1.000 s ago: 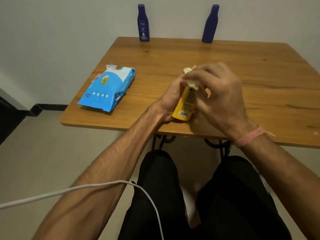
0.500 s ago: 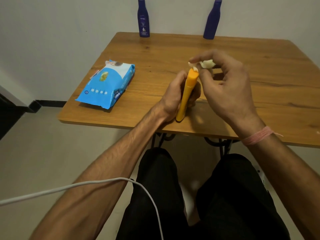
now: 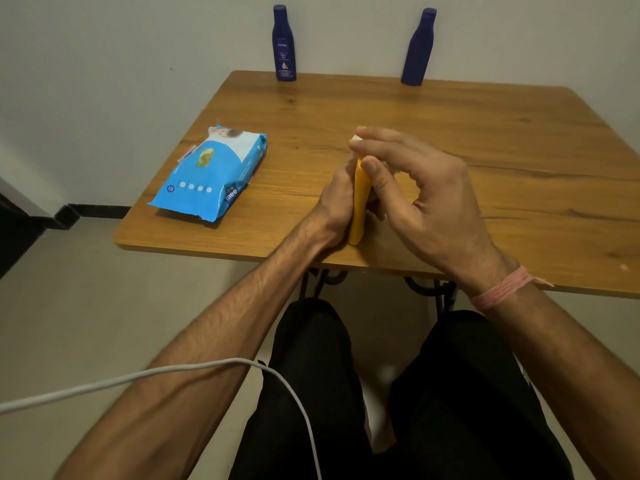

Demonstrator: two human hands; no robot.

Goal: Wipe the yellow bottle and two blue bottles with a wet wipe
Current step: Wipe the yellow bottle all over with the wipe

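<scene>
Left hand (image 3: 334, 199) grips yellow bottle (image 3: 359, 202) upright near table (image 3: 519, 150) front edge. Right hand (image 3: 426, 199) arched over bottle top, fingertips pinching wet wipe (image 3: 355, 137). Two blue bottles (image 3: 284, 43) at back edge.

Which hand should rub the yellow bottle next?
The right hand, probably. It already pinches the wet wipe at the top of the yellow bottle. The left hand is busy gripping that bottle, keeping it upright on the table.
</scene>
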